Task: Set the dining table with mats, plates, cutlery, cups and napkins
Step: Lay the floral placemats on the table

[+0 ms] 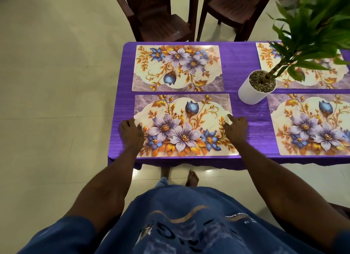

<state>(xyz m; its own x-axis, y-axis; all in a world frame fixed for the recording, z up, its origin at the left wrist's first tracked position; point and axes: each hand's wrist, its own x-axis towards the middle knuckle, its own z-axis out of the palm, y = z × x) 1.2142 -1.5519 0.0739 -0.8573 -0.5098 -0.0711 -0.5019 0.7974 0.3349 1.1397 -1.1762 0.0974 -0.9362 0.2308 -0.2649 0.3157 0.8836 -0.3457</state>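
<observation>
A floral placemat (184, 128) lies flat on the near left of the purple tablecloth (244, 117). My left hand (131, 132) pinches its left edge, with the thumb on top of the mat. At the right edge my right hand (235, 128) pinches the mat, fingers curled. A second matching mat (178, 68) lies just behind it. Further right are a near mat (310, 124) and a far mat (303, 77) partly hidden by leaves. No plates, cutlery, cups or napkins are in view.
A white pot (255, 90) with a green leafy plant (312, 32) stands between the mats, right of centre. Two dark brown plastic chairs (161, 16) (240, 11) stand behind the table's far edge. The table's left end borders pale tiled floor.
</observation>
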